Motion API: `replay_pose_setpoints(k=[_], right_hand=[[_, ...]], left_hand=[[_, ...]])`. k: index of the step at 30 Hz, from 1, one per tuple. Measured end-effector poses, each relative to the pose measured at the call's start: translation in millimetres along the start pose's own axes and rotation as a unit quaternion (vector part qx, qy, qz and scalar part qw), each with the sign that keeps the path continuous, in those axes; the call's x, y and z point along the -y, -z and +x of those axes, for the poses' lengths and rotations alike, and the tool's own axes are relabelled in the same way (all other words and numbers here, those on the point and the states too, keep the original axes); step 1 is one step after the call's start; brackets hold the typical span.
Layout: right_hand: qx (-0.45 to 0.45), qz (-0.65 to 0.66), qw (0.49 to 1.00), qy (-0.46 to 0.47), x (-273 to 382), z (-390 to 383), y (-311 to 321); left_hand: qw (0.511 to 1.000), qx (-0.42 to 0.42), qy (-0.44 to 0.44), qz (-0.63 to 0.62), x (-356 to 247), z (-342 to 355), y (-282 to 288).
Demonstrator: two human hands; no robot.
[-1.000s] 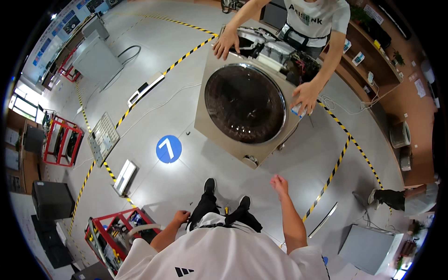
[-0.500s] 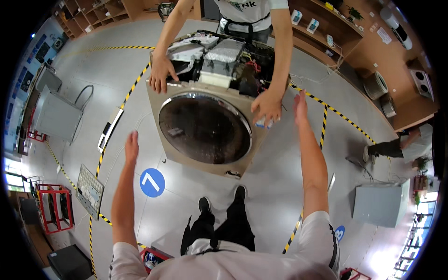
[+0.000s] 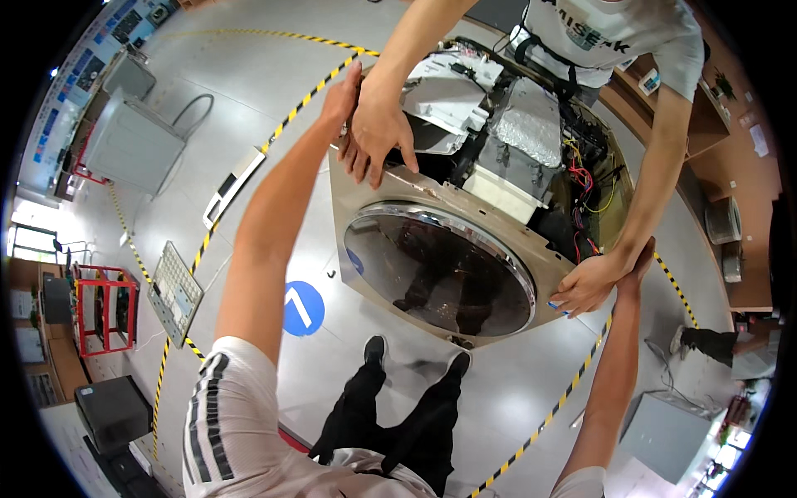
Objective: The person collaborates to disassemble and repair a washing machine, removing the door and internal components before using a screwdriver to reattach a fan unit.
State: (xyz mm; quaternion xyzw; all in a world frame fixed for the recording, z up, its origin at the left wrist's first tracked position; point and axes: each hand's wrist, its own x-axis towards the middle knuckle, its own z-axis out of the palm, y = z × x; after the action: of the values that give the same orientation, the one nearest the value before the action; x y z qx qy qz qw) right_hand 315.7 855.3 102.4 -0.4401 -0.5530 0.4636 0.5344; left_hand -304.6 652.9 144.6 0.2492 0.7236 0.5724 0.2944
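In front of me stands a beige front-loading washing machine with a round dark glass door and its top cover off. My left hand is at its upper left side, fingers stretched out, partly behind a co-worker's hand. That hand rests over the front top corner. On the other side my right hand lies along the machine's right side, fingers extended and partly hidden. The co-worker's other hand grips the right front edge just beside it. Wires and a foil-wrapped part show inside the open top.
A white-and-black strip panel and a grey panel lie on the left floor. Striped tape marks the floor. A red frame stands far left, a grey cabinet at right. The co-worker stands behind the machine.
My hands have gone from apart in the air to the machine's two sides. The view has shifted, and the machine appears larger and farther right. The co-worker's hands stay on it.
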Motion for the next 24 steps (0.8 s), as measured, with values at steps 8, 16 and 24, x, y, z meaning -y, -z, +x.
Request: replay_pose_setpoints(k=[8,16,24], right_hand=[[-0.026,0.164,0.982,-0.090,23,-11,-18],[-0.026,0.103,0.994,-0.014,33,-31,-39],[-0.143,-0.097,0.983,0.053,34,-33,-45]], left_hand=[[0.994,-0.056,-0.094,-0.010,15,21,-15],[0.993,-0.064,-0.102,-0.008,2,17,-16],[0.993,-0.053,-0.106,0.006,12,13,-26]])
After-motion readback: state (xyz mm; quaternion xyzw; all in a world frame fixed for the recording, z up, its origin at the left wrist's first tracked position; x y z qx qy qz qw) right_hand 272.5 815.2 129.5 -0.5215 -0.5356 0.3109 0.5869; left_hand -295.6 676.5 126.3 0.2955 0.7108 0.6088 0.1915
